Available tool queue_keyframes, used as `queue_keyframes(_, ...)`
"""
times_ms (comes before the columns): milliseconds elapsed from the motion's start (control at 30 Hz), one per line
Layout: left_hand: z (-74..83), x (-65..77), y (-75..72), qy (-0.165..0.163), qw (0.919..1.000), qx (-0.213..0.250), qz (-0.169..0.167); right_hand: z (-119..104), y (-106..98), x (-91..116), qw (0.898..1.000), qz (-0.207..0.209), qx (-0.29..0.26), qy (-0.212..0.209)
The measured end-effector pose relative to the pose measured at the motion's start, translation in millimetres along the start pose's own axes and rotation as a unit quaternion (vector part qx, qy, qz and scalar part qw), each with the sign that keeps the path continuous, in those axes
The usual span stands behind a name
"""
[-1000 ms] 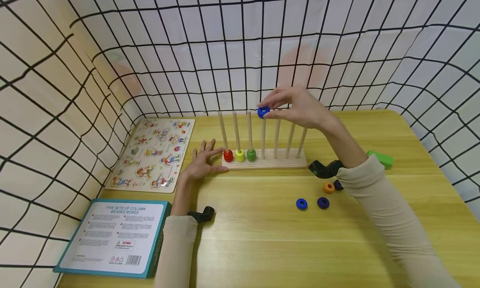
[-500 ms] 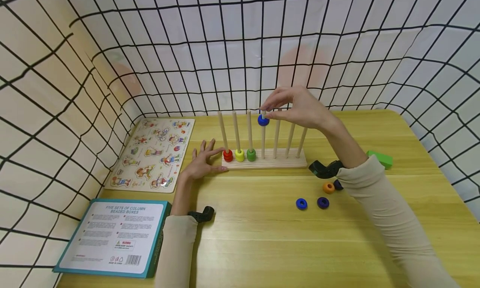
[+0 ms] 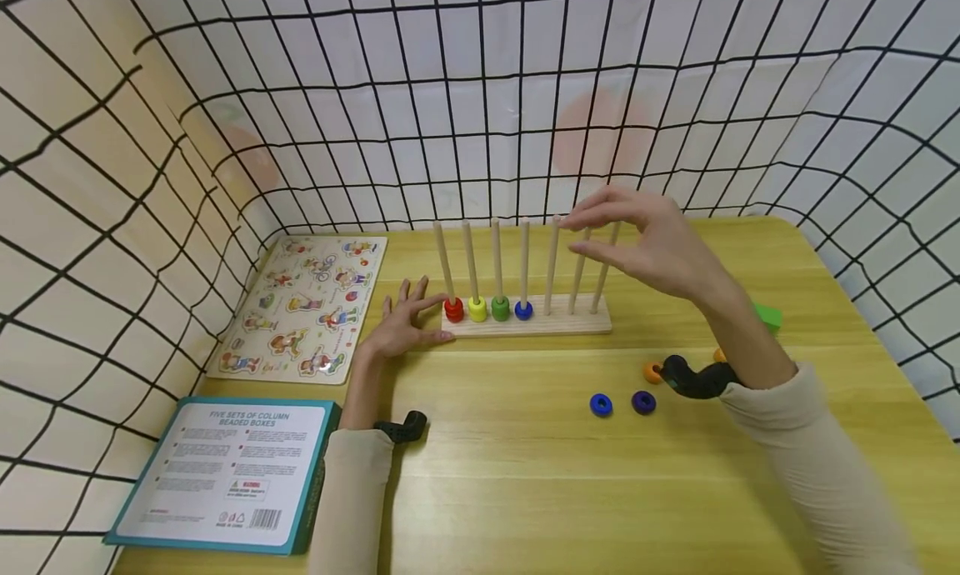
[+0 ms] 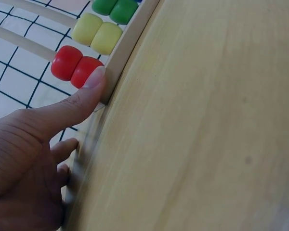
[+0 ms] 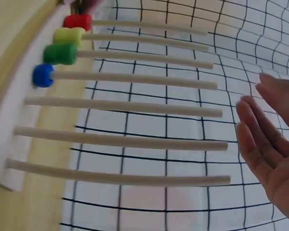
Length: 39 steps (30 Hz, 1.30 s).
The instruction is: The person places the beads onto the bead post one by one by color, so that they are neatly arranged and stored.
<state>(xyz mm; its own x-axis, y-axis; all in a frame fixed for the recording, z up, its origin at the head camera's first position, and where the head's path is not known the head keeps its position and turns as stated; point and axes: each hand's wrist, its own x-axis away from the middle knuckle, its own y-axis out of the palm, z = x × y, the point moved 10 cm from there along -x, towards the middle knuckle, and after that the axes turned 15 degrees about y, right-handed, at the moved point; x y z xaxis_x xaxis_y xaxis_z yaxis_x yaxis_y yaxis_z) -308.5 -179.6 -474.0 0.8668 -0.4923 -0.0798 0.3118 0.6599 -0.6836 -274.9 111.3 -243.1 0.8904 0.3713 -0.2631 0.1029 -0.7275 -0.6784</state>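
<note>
On the wood-grained table [image 3: 480, 483] stands a pale wooden rack [image 3: 559, 313] with seven pegs [image 3: 524, 262]; the leftmost four carry, in order, two red beads [image 3: 453, 311], two yellow beads [image 3: 477, 311], two green beads [image 3: 500, 310] and one blue bead [image 3: 523, 312]. The left hand [image 3: 399, 331], fingers spread, touches its left end; the right hand [image 3: 651, 240], thumb parted from fingers, is empty near the peg tops.

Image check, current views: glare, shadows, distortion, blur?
Head: lines of the white, black-gridded backdrop bow, likely lens distortion; pale sheen on the yellow wooden table, shadows beside the beige fabric sleeves. Left wrist: highlights on the two round red beads. Right wrist: left hand blurred at top edge; pale wooden base looks soft.
</note>
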Motion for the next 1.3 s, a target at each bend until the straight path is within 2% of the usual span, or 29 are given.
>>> queue_keyframes(167, -1.1, -0.4, -2.7, 0.002, 1.0000, -0.007, 0.002, 26.9, 16.2, 37.3, 0.998, -0.060, 0.005, 0.017)
queue_keyframes(367, 0.6, 1.2, -4.5, 0.002, 1.0000, -0.004, -0.001, 73.6, 58.1, 74.5, 0.987, -0.154, 0.024, 0.044)
queue_keyframes(500, 0.1, 2.4, -6.0, 0.005, 1.0000, -0.004, -0.001, 99.2, 88.2, 93.4, 0.973, -0.222, 0.013, 0.069)
queue_keyframes(633, 0.4, 1.8, -6.2, 0.007, 1.0000, 0.002, 0.000, 117.4, 110.3, 106.5, 0.954, -0.282, -0.051, 0.091)
queue_keyframes(733, 0.5, 1.7, -5.3, 0.006, 1.0000, 0.005, -0.001, 124.8, 119.4, 112.0, 0.943, -0.308, -0.084, 0.096)
queue_keyframes(800, 0.4, 1.6, -4.6, 0.005, 1.0000, 0.006, -0.001, 128.3, 123.0, 113.7, 0.939, -0.316, -0.095, 0.100)
queue_keyframes(933, 0.4, 1.2, -3.6, 0.006, 0.9999, 0.009, 0.000, 135.0, 125.7, 112.1, 0.940, -0.309, -0.087, 0.118)
queue_keyframes(1167, -1.4, 0.8, -1.4, 0.005, 1.0000, 0.006, -0.001, 143.3, 122.0, 103.6, 0.949, -0.271, -0.043, 0.154)
queue_keyframes(1300, -0.9, 0.2, 0.0, 0.004, 1.0000, 0.006, -0.002, 147.6, 118.6, 99.8, 0.952, -0.248, -0.037, 0.174)
